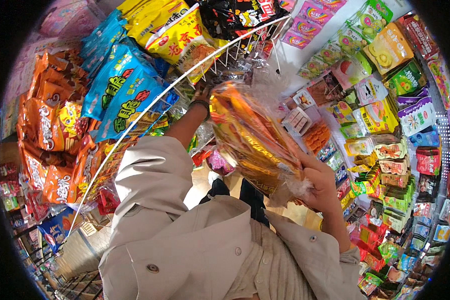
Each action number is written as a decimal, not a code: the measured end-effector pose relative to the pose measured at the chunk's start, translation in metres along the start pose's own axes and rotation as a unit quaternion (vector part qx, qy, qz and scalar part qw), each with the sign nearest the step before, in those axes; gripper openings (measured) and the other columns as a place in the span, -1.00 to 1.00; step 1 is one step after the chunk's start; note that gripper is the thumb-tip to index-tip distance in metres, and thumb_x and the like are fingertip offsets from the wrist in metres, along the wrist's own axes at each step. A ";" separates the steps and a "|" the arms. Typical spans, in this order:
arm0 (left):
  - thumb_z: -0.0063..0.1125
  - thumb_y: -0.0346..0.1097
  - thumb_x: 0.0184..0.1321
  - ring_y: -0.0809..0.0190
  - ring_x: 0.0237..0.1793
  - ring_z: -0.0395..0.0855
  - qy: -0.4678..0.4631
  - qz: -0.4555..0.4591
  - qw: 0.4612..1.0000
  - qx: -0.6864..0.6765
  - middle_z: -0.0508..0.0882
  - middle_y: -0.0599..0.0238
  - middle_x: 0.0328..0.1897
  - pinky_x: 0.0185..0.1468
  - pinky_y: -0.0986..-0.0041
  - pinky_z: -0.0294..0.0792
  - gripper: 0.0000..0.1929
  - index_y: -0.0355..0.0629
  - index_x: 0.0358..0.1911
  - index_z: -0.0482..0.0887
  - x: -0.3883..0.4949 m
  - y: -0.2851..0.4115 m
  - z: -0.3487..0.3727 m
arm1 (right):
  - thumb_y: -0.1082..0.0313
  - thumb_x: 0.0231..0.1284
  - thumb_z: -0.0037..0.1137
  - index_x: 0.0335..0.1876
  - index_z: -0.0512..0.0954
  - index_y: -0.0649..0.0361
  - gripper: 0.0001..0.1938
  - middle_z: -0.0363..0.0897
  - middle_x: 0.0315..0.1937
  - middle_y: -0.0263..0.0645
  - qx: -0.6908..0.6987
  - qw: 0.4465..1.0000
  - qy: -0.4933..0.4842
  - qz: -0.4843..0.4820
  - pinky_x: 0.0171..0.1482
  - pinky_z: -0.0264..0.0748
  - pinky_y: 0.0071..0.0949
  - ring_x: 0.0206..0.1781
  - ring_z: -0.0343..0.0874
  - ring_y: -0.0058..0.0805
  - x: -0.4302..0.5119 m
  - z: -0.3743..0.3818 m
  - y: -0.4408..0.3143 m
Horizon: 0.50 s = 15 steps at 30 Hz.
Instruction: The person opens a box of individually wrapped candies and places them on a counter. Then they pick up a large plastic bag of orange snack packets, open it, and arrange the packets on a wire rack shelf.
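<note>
A clear plastic bag of orange and gold snack packets hangs before my body, its near end bunched in the fingers of my right hand. My left hand reaches beyond the white wire rack's edge to the bag's far left end; its fingers are partly hidden in shadow and behind plastic, so whether they grip anything is unclear. A dark band circles that wrist. Just below the bag's left side shows a pink shiny package.
A curved white wire rack rim crosses the left, with orange snack bags, blue bags and yellow noodle bags behind it. Rows of small snack packets fill shelves on the right. Wooden floor shows below.
</note>
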<state>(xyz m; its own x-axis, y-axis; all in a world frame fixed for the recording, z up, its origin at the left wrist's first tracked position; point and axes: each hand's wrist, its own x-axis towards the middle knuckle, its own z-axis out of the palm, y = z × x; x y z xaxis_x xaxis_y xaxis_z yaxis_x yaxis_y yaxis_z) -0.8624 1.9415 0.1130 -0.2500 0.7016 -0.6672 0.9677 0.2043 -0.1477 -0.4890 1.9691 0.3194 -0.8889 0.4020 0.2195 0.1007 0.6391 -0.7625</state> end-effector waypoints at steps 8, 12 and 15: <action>-0.30 0.38 0.23 -0.06 0.54 -0.22 -0.159 -0.146 0.968 0.130 0.07 0.42 0.55 0.44 -0.11 -0.21 -0.22 0.08 0.43 0.16 -0.009 -0.022 0.059 | 0.39 -0.04 0.21 -0.47 0.49 0.24 -0.87 0.64 -0.24 -0.03 0.042 0.988 0.026 0.146 -0.20 0.49 -0.38 -0.28 0.60 -0.07 0.011 0.007 0.004; -0.32 0.38 0.25 -0.02 0.53 -0.18 -0.033 -0.158 0.984 0.080 0.14 0.41 0.52 0.43 -0.07 -0.17 -0.23 0.08 0.43 0.18 -0.041 -0.035 0.086 | 0.26 0.17 0.21 -0.22 0.63 0.20 -0.81 0.64 -0.39 -0.38 0.161 0.921 0.160 0.316 -0.21 0.44 -0.53 -0.33 0.55 -0.64 0.008 -0.001 0.030; -0.18 0.21 0.28 0.04 0.53 -0.17 -0.062 -0.115 0.987 0.097 0.10 0.35 0.52 0.46 0.04 -0.07 -0.35 0.04 0.36 0.31 -0.051 -0.039 0.082 | 0.19 0.21 0.19 -0.21 0.62 0.19 -0.78 0.60 -0.38 -0.47 0.231 0.906 0.155 0.319 -0.19 0.43 -0.54 -0.31 0.50 -0.71 0.014 -0.007 0.047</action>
<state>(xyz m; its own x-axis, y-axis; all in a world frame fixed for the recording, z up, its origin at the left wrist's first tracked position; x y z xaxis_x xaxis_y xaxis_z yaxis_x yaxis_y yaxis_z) -0.8846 1.8422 0.0932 -0.4698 0.5607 -0.6818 0.8766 0.2056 -0.4350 -0.4935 2.0092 0.2913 -0.5400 0.8036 -0.2504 0.2892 -0.1022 -0.9518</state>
